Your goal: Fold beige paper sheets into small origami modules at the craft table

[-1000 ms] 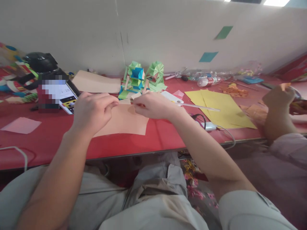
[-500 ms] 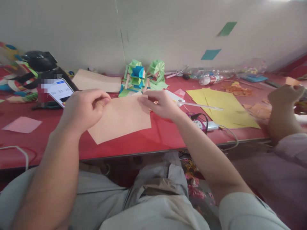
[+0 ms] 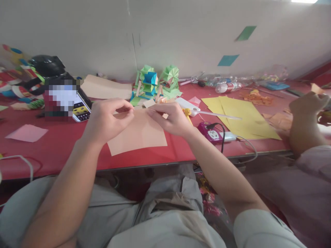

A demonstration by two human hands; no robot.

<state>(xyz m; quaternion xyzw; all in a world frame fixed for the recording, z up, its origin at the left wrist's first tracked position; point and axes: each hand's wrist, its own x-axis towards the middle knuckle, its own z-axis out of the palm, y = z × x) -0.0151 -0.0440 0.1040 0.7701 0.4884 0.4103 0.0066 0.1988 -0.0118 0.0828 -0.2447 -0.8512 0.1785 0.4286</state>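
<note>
A sheet of peach paper (image 3: pixel 141 136) is held by its far edge in front of me, above the red table. My left hand (image 3: pixel 111 119) pinches that edge between thumb and fingers near the left. Close beside it, my right hand (image 3: pixel 170 117) pinches the same edge to the right of the middle. The paper's near edge hangs toward me, slightly slanted. Just behind the hands stands a folded green and blue paper model (image 3: pixel 150 82). By my right wrist lie a yellow object (image 3: pixel 187 112) and a clear stick (image 3: pixel 217 114).
A phone (image 3: pixel 82 108) leans at the left, near a pink paper square (image 3: pixel 27 133). To the right are a purple power strip (image 3: pixel 210 132), yellow sheets (image 3: pixel 240 117) and a plastic bottle (image 3: pixel 227 86). Another person's hand (image 3: pixel 309 103) holds orange paper at the far right.
My left hand has moved right, closer to my right hand, and the paper has shifted slightly right with it. The phone's screen now shows a different picture.
</note>
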